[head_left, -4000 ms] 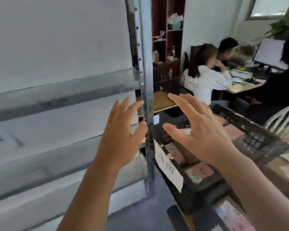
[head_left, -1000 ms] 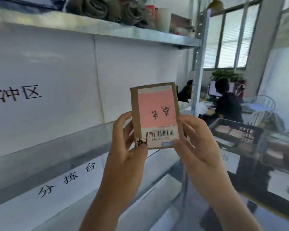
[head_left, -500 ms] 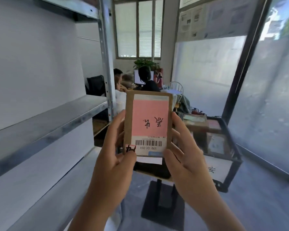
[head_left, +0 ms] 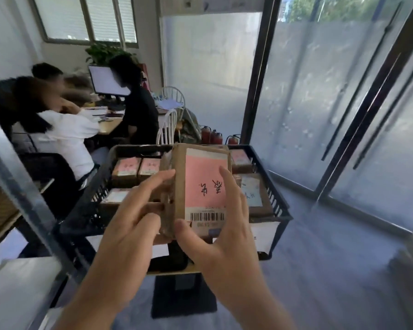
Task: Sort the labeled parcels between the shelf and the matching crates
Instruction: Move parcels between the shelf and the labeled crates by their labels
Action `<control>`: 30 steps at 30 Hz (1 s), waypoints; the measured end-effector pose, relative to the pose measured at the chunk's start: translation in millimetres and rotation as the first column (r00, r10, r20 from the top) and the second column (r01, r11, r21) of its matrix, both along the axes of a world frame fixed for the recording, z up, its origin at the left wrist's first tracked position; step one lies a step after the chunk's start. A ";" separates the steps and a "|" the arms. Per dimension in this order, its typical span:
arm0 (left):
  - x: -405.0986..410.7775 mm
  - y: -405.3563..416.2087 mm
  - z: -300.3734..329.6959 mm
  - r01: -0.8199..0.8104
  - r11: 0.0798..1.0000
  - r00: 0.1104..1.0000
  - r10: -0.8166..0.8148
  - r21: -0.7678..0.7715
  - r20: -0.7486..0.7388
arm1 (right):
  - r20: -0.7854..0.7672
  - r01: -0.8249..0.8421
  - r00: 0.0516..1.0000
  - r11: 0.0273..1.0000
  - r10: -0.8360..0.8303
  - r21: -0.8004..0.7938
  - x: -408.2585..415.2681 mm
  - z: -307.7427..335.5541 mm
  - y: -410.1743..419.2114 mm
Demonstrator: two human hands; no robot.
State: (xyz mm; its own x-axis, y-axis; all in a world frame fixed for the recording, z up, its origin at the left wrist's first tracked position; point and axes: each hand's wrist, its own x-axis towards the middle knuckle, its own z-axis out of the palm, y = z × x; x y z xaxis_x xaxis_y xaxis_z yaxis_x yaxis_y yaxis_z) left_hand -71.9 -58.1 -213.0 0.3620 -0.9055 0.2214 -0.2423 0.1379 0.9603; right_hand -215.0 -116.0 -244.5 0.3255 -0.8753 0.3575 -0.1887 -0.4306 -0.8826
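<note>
A brown cardboard parcel (head_left: 202,184) with a pink label, handwriting and a barcode is held upright in front of me. My right hand (head_left: 221,234) grips it, thumb at its lower left corner and fingers on its right face. My left hand (head_left: 129,225) touches its left side with fingers spread. Just behind the parcel stands a black crate (head_left: 275,201) on a stand, holding several brown parcels (head_left: 126,169) with pink labels and one with a pale blue label (head_left: 252,194). The metal shelf post (head_left: 22,194) runs down the left edge.
Three people sit at a desk (head_left: 110,125) with a monitor at back left, beside a white chair (head_left: 168,129). Red fire extinguishers (head_left: 211,135) stand behind the crate. Frosted glass doors (head_left: 320,103) fill the right. Grey floor (head_left: 332,270) lies right of the crate.
My view has swung right and down from the shelf to the crate. The parcel has come over the crate, and my left hand has loosened from a grip to a touch.
</note>
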 end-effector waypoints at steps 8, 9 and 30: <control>-19.6 -151.5 -26.3 0.123 0.969 0.987 -0.143 0.213 0.078 | -0.206 0.230 0.950 0.972 -0.236 -0.055 -26.0 -36.2 -154.7; -17.7 -169.0 -29.5 0.113 0.963 0.985 -0.141 0.244 0.100 | -0.233 0.240 0.941 0.969 -0.247 -0.058 -31.5 -40.7 -176.3; 55.0 -329.5 -100.8 -0.112 0.846 0.988 0.038 0.522 0.150 | -0.645 0.253 0.759 0.954 -0.092 0.161 18.4 -130.4 -349.5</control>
